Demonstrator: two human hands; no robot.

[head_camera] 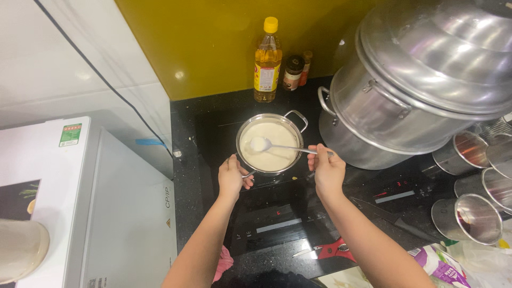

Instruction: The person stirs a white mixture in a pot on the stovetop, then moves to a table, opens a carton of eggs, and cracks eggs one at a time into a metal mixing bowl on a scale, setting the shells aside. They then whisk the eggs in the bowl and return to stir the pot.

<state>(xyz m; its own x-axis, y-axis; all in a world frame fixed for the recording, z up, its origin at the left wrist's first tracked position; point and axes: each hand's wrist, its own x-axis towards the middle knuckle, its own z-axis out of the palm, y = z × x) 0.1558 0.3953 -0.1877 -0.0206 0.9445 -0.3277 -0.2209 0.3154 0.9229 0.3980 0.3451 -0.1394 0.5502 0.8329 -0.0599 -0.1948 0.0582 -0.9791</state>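
Huge lidded aluminium stockpot (405, 90) up and right of the hands. Black glass cooktop (282, 213) under both. Small steel saucepan of creamy white batter (270, 144) just ahead, between them. Left hand (232, 176) closed around its near handle. Right hand (326, 170) pinching a long steel spoon (282, 146), bowl dipped in batter. Red-handled scissors (330, 249) behind the right wrist.

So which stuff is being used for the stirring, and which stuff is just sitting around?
In use:
- small pot of creamy white mix, on the cooktop
- spoon in the mix
- left hand at the pot's near handle
- right hand holding the spoon

Just sitting around:
- oil bottle
- two spice jars
- big steamer pot
- metal cups
- red-handled scissors
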